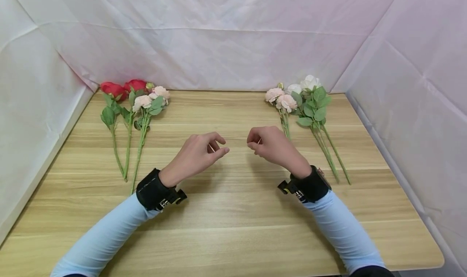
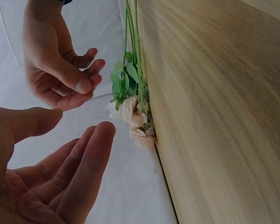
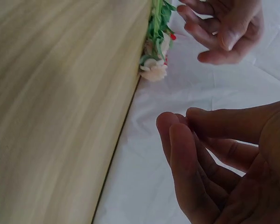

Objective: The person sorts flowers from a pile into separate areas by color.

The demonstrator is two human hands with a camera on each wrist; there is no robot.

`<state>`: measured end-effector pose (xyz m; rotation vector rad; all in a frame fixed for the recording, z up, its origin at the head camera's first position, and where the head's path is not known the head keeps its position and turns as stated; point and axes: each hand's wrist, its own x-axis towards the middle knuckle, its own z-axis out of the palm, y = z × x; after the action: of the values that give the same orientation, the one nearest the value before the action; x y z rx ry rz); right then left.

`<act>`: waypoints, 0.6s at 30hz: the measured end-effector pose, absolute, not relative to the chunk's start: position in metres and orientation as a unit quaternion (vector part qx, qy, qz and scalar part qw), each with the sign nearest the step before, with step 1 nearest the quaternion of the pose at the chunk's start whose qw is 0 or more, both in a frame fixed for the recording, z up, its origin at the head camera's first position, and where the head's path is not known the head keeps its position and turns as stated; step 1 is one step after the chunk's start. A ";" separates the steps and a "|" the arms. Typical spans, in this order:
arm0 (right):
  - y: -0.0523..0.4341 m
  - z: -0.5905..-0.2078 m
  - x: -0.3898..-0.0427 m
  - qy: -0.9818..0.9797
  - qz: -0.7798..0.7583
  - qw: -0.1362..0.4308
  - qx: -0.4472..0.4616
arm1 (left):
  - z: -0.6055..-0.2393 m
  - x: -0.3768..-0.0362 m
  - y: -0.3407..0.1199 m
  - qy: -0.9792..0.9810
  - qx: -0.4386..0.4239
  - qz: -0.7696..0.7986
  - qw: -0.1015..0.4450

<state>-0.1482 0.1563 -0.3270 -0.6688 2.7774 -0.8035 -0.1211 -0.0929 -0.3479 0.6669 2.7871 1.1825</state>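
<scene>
Both hands hover over the middle of the table, a short gap between them. My left hand (image 1: pixel 197 153) has its thumb and fingers apart with nothing between them, as the left wrist view also shows. Loosely curled, my right hand (image 1: pixel 275 145) brings thumb and fingertips close together and holds nothing. To the left lie two red flowers (image 1: pixel 114 89) and a stem of pale pink flowers (image 1: pixel 142 102). On the right, more pale pink flowers (image 1: pixel 286 103) lie beside white flowers (image 1: pixel 310 82) with green leaves; my right hand partly covers the pink flowers' stems.
The wooden table (image 1: pixel 233 236) has a rounded front right corner. White cloth (image 1: pixel 219 54) hangs behind it and along both sides. A black strap with a small camera sits on each wrist (image 1: pixel 155 190), above light blue sleeves (image 1: pixel 109 236).
</scene>
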 end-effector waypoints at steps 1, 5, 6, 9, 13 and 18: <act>0.155 -0.328 -0.148 0.932 -0.268 0.088 -0.227 | -0.348 -0.122 -0.093 0.899 0.215 0.380 0.021; 0.152 -0.331 -0.147 0.931 -0.271 0.088 -0.229 | -0.350 -0.123 -0.095 0.903 0.218 0.370 0.020; 0.152 -0.331 -0.147 0.931 -0.272 0.088 -0.228 | -0.350 -0.124 -0.096 0.904 0.219 0.367 0.021; 0.153 -0.331 -0.147 0.931 -0.275 0.086 -0.226 | -0.350 -0.127 -0.098 0.907 0.220 0.359 0.026; 0.153 -0.332 -0.147 0.931 -0.274 0.083 -0.226 | -0.348 -0.136 -0.108 0.914 0.209 0.346 0.025; 0.152 -0.332 -0.147 0.931 -0.271 0.084 -0.229 | -0.354 -0.158 -0.139 0.940 0.171 0.296 -0.004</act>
<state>-0.1469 0.1517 -0.3323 -0.6822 2.7781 -0.8094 -0.1579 -0.1389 -0.3535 0.5376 2.9604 0.9321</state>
